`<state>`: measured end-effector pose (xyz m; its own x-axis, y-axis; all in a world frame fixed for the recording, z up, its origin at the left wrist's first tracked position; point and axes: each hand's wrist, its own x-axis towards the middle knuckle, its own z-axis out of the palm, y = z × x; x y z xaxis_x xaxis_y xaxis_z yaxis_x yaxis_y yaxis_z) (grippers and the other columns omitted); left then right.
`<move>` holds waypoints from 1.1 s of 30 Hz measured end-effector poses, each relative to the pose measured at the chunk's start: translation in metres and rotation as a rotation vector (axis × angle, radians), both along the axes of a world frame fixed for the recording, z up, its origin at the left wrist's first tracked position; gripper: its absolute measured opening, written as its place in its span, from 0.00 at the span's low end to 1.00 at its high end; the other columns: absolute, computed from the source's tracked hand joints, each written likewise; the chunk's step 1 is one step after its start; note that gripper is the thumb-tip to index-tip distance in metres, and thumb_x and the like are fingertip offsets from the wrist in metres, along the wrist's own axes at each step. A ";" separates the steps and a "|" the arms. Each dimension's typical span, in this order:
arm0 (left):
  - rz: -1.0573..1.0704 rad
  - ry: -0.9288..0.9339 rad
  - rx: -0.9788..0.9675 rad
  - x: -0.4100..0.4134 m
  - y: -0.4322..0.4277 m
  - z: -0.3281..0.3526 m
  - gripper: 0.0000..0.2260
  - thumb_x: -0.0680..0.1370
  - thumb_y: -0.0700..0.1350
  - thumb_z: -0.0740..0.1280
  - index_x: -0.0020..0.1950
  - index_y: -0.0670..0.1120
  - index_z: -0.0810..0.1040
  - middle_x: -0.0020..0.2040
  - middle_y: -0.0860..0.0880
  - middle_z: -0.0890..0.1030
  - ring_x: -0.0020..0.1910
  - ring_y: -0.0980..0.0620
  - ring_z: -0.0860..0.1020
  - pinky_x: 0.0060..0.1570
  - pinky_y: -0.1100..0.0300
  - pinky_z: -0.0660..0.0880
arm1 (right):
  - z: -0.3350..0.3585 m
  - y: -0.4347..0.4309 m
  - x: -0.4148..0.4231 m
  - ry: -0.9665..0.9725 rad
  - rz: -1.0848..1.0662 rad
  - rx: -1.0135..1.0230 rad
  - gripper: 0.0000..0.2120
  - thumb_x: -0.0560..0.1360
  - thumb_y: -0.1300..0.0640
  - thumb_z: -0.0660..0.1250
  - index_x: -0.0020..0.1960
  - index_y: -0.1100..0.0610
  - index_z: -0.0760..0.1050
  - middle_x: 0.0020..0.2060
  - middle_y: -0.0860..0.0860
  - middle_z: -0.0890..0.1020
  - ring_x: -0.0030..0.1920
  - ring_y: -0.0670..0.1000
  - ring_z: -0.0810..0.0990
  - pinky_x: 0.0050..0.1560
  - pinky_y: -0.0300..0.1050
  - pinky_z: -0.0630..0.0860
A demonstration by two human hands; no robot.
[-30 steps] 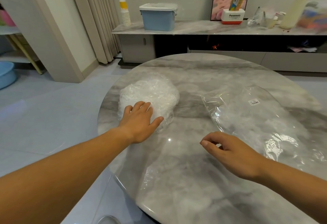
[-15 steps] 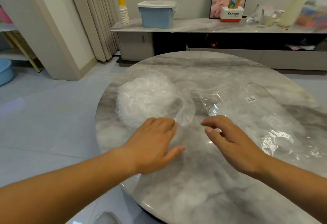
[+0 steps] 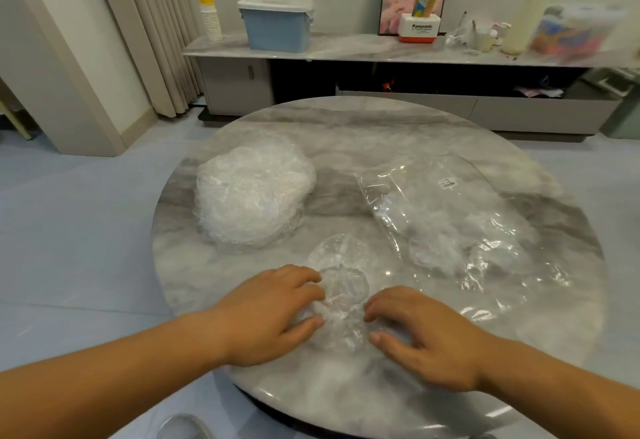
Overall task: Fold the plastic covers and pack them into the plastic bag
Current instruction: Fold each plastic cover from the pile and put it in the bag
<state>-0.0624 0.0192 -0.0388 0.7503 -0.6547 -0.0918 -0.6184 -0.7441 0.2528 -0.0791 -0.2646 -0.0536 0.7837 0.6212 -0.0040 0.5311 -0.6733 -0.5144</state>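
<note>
Head view: left hand (image 3: 270, 314) and right hand (image 3: 426, 338), fingers curled, pinch opposite edges of one clear plastic cover (image 3: 346, 286) lying near the front edge of the round marble table (image 3: 346, 133). Pile of covers (image 3: 252, 192) back left; plastic bag (image 3: 450, 216) on the right.

One heap of covers (image 3: 252, 192), one loose cover (image 3: 346, 279), one plastic bag (image 3: 450, 216), and two hands: left hand (image 3: 273, 314), right hand (image 3: 429, 338).

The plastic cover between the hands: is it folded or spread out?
Spread out: the cover lies as a round sheet on the table, left hand and right hand touching it.
</note>
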 end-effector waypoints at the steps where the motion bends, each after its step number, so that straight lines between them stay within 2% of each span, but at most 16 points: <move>1: -0.004 0.007 0.021 0.002 0.000 -0.001 0.26 0.80 0.65 0.50 0.71 0.54 0.72 0.76 0.54 0.66 0.73 0.55 0.65 0.69 0.64 0.61 | 0.000 -0.001 0.000 0.003 0.010 0.004 0.20 0.79 0.36 0.58 0.60 0.48 0.77 0.59 0.41 0.78 0.64 0.41 0.73 0.65 0.44 0.71; 5: 0.013 0.036 0.048 0.005 -0.003 -0.005 0.32 0.79 0.69 0.43 0.74 0.56 0.70 0.78 0.55 0.62 0.76 0.57 0.60 0.70 0.65 0.57 | 0.003 0.001 -0.002 -0.049 0.061 0.027 0.17 0.80 0.39 0.61 0.60 0.48 0.77 0.66 0.43 0.74 0.70 0.40 0.68 0.69 0.40 0.67; 8: 0.031 0.056 0.064 0.008 -0.006 -0.007 0.32 0.79 0.68 0.42 0.75 0.56 0.67 0.78 0.55 0.62 0.76 0.56 0.60 0.73 0.61 0.60 | 0.001 0.008 -0.001 -0.051 0.071 0.025 0.22 0.80 0.38 0.59 0.66 0.49 0.77 0.70 0.45 0.73 0.73 0.41 0.65 0.72 0.39 0.64; 11: 0.025 0.051 0.093 0.012 -0.007 -0.007 0.33 0.80 0.68 0.40 0.75 0.54 0.67 0.76 0.53 0.65 0.73 0.54 0.63 0.71 0.56 0.65 | -0.005 0.011 -0.002 -0.039 0.120 -0.063 0.26 0.80 0.35 0.56 0.71 0.47 0.74 0.73 0.45 0.71 0.76 0.43 0.61 0.76 0.41 0.59; 15: 0.000 0.026 0.160 0.017 -0.008 -0.001 0.37 0.76 0.69 0.37 0.78 0.54 0.63 0.78 0.54 0.62 0.76 0.55 0.59 0.71 0.57 0.62 | -0.007 0.013 -0.006 -0.037 0.169 -0.159 0.25 0.80 0.34 0.54 0.70 0.43 0.75 0.77 0.40 0.65 0.79 0.43 0.54 0.77 0.45 0.55; 19: 0.097 0.052 0.220 0.025 -0.008 -0.003 0.41 0.72 0.71 0.33 0.81 0.57 0.56 0.82 0.53 0.54 0.79 0.53 0.54 0.74 0.54 0.57 | -0.008 0.011 -0.007 -0.033 0.176 -0.133 0.23 0.80 0.34 0.54 0.65 0.43 0.78 0.76 0.39 0.68 0.79 0.43 0.56 0.76 0.45 0.58; 21: 0.162 0.059 0.225 0.030 -0.007 -0.004 0.40 0.73 0.71 0.34 0.81 0.57 0.56 0.82 0.52 0.53 0.79 0.51 0.54 0.75 0.52 0.57 | -0.007 0.009 -0.007 -0.028 0.183 -0.112 0.22 0.81 0.35 0.55 0.62 0.45 0.80 0.74 0.40 0.70 0.78 0.43 0.58 0.76 0.43 0.58; 23: 0.215 0.077 0.204 0.036 -0.005 -0.004 0.38 0.75 0.72 0.37 0.78 0.57 0.63 0.82 0.53 0.55 0.78 0.51 0.55 0.74 0.51 0.59 | -0.004 0.009 -0.005 -0.034 0.194 -0.079 0.21 0.81 0.37 0.57 0.57 0.48 0.82 0.71 0.42 0.75 0.76 0.42 0.61 0.76 0.39 0.57; 25: 0.251 0.101 0.170 0.040 -0.004 -0.004 0.31 0.78 0.69 0.44 0.72 0.56 0.69 0.80 0.53 0.57 0.76 0.51 0.58 0.72 0.51 0.61 | -0.003 0.008 -0.003 -0.032 0.187 -0.047 0.20 0.81 0.38 0.58 0.54 0.49 0.83 0.67 0.43 0.79 0.74 0.40 0.63 0.74 0.38 0.59; 28: 0.273 0.134 0.050 0.043 -0.003 -0.002 0.23 0.82 0.64 0.55 0.74 0.56 0.68 0.80 0.52 0.56 0.76 0.50 0.61 0.73 0.51 0.62 | -0.002 0.005 -0.001 0.029 0.141 -0.011 0.20 0.80 0.38 0.58 0.54 0.48 0.82 0.66 0.41 0.78 0.74 0.39 0.63 0.72 0.36 0.61; 31: 0.186 0.070 -0.026 0.039 0.002 0.001 0.28 0.77 0.69 0.56 0.75 0.60 0.66 0.79 0.53 0.55 0.74 0.52 0.63 0.72 0.54 0.63 | -0.003 0.004 0.000 0.021 0.075 0.067 0.18 0.79 0.39 0.60 0.55 0.48 0.83 0.67 0.42 0.78 0.72 0.38 0.66 0.71 0.36 0.64; 33: 0.106 -0.028 -0.038 0.033 0.004 0.002 0.29 0.74 0.72 0.54 0.72 0.62 0.69 0.79 0.54 0.58 0.75 0.54 0.61 0.73 0.56 0.58 | -0.004 0.004 0.002 -0.022 0.001 0.112 0.17 0.79 0.39 0.61 0.55 0.47 0.82 0.67 0.41 0.77 0.70 0.38 0.68 0.69 0.36 0.66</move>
